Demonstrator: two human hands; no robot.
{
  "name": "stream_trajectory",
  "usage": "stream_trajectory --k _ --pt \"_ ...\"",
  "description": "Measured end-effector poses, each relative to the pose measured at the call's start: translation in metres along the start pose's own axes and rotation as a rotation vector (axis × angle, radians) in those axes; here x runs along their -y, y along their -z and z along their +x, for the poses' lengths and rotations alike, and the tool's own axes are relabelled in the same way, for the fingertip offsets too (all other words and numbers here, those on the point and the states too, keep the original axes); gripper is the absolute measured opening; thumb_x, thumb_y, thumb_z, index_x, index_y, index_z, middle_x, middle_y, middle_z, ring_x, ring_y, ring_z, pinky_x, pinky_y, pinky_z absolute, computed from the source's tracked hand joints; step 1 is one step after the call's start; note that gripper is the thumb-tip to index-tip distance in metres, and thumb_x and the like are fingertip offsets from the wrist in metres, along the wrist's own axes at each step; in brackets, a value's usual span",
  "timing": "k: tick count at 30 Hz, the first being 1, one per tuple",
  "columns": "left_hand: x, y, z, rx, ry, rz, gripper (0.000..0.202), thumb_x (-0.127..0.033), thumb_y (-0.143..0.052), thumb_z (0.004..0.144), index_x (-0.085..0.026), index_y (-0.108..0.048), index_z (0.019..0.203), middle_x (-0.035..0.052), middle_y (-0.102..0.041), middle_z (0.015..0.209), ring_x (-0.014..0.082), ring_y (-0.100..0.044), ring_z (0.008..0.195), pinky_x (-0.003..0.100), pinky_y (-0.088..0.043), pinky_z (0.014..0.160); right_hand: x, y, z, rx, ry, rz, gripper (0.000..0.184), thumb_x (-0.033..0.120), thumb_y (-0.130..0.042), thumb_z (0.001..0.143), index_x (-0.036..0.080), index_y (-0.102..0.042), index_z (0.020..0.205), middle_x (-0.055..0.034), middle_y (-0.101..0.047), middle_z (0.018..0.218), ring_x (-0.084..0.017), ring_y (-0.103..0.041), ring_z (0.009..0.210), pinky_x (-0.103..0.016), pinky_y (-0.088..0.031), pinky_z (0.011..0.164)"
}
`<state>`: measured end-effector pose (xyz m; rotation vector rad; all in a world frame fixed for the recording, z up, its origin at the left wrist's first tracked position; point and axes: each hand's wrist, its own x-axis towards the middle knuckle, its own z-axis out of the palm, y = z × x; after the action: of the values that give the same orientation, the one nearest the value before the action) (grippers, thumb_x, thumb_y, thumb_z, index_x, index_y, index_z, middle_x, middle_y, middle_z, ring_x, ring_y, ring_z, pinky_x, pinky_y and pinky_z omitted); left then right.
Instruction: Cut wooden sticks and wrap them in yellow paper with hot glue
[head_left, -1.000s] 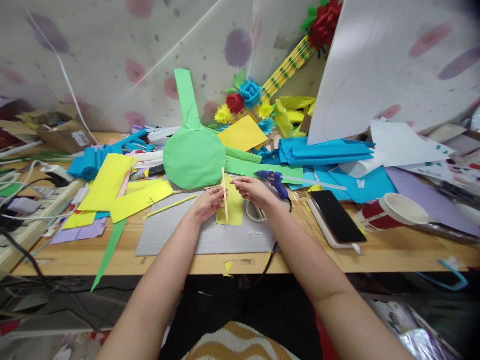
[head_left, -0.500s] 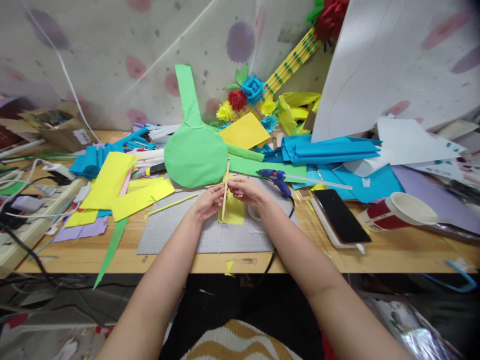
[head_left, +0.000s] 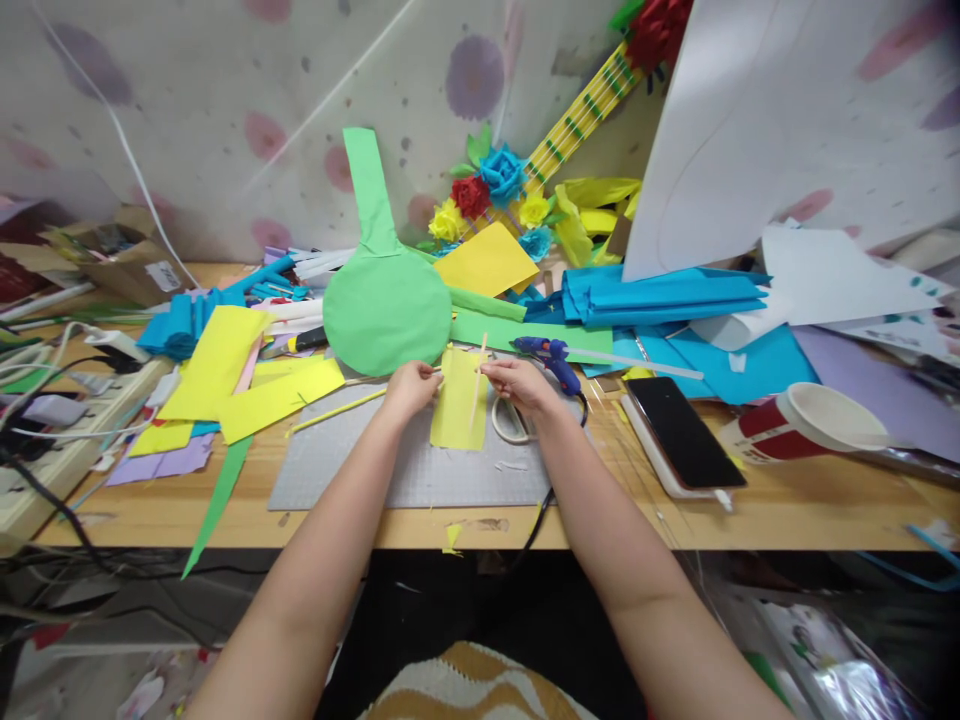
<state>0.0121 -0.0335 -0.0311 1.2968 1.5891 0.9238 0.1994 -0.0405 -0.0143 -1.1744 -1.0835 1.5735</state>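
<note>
A thin pale wooden stick (head_left: 477, 395) stands nearly upright over a yellow paper piece (head_left: 450, 425), its upper part pinched by the fingertips of my right hand (head_left: 523, 385). At the left edge of that paper, my left hand (head_left: 411, 390) has its thumb and fingers closed together; what they hold, if anything, I cannot make out. Both hands are above a grey cutting mat (head_left: 345, 475). A blue glue gun (head_left: 559, 362) lies just beyond my right hand, and a pale loop-shaped thing (head_left: 510, 422) rests beneath it.
A green paper shape (head_left: 386, 310) with a long neck stands behind the mat. Yellow paper sheets (head_left: 281, 398) and a yellow paper-wrapped stick (head_left: 334, 412) lie left. To the right are a phone (head_left: 684, 430), a paper cup (head_left: 802, 425) and folded blue paper (head_left: 660, 297).
My hands have moved apart. The stick has gone to the right with my right hand, my left hand has left it and shifted left, and more of the yellow paper shows.
</note>
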Motion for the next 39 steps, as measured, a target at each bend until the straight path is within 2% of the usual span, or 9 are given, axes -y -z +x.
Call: stream_trajectory --k 5,7,11,16,21,29,34,39 --pt "-0.018 -0.007 0.008 -0.085 0.021 0.272 0.021 -0.016 -0.074 0.047 -0.017 -0.056 0.056 -0.0016 -0.052 0.047 0.0127 -0.048 0.048 0.023 -0.03 0.047 -0.005 0.0 -0.001 -0.006 0.011 -0.026 0.031 0.036 -0.072 0.045 0.013 -0.062 0.064 0.0075 -0.039 0.045 -0.003 -0.027 0.041 -0.021 -0.015 0.041" --pt "-0.019 -0.009 0.009 -0.053 0.032 0.276 0.016 -0.015 -0.071 0.048 -0.017 -0.057 0.054 -0.0019 -0.05 0.045 0.0125 -0.045 0.047 0.023 -0.029 0.048 -0.005 0.001 -0.001 -0.016 0.005 -0.031 0.031 0.035 -0.072 0.045 0.013 -0.062 0.064 0.0072 -0.04 0.046 -0.003 -0.028 0.042 -0.021 -0.016 0.042" --pt "-0.02 -0.01 0.002 0.039 0.062 0.168 0.005 -0.02 -0.061 0.058 -0.016 -0.058 0.06 -0.0037 -0.047 0.045 0.0102 -0.04 0.044 0.023 -0.031 0.047 -0.001 0.0 -0.004 -0.02 -0.005 -0.019 0.03 0.034 -0.072 0.045 0.013 -0.061 0.063 0.0074 -0.038 0.045 -0.003 -0.028 0.041 -0.022 -0.016 0.042" --pt "-0.028 -0.008 -0.007 0.014 -0.013 -0.049 0.005 -0.02 -0.054 0.065 -0.016 -0.051 0.063 -0.0031 -0.049 0.055 0.0089 -0.044 0.05 0.02 -0.033 0.049 -0.003 -0.002 -0.006 0.035 0.035 -0.014 0.029 0.035 -0.071 0.048 0.014 -0.061 0.064 0.0078 -0.038 0.044 -0.003 -0.029 0.04 -0.022 -0.017 0.043" --pt "-0.031 -0.005 -0.01 0.014 0.049 -0.144 0.006 -0.02 -0.054 0.07 -0.015 -0.051 0.071 -0.0012 -0.054 0.059 0.0099 -0.049 0.051 0.021 -0.037 0.051 -0.01 -0.01 -0.004 0.061 0.062 -0.066 0.029 0.038 -0.07 0.052 0.013 -0.062 0.065 0.0074 -0.04 0.045 -0.003 -0.03 0.041 -0.022 -0.018 0.044" --pt "-0.038 -0.006 -0.021 0.206 0.158 -0.287 0.009 -0.018 -0.052 0.078 -0.013 -0.059 0.08 0.0009 -0.06 0.059 0.0107 -0.055 0.051 0.021 -0.042 0.052 -0.01 -0.027 0.001 0.105 -0.009 -0.094 0.031 0.039 -0.071 0.048 0.013 -0.059 0.062 0.0076 -0.039 0.042 -0.004 -0.029 0.04 -0.022 -0.017 0.042" --pt "-0.045 -0.002 -0.026 0.261 0.219 -0.409 0.016 -0.015 -0.048 0.08 -0.011 -0.063 0.085 0.0044 -0.063 0.059 0.0119 -0.058 0.05 0.023 -0.046 0.054 -0.011 -0.03 0.004 0.07 -0.037 -0.153 0.033 0.042 -0.071 0.047 0.014 -0.057 0.061 0.008 -0.037 0.041 -0.004 -0.027 0.039 -0.022 -0.017 0.042" --pt "-0.043 0.002 -0.025 0.325 0.254 -0.515 0.02 -0.014 -0.044 0.082 -0.009 -0.063 0.088 0.0082 -0.066 0.064 0.0132 -0.061 0.055 0.023 -0.048 0.054 -0.01 -0.033 0.003 0.047 -0.054 -0.187 0.031 0.04 -0.069 0.048 0.015 -0.057 0.06 0.0081 -0.036 0.041 -0.004 -0.027 0.039 -0.022 -0.017 0.042"
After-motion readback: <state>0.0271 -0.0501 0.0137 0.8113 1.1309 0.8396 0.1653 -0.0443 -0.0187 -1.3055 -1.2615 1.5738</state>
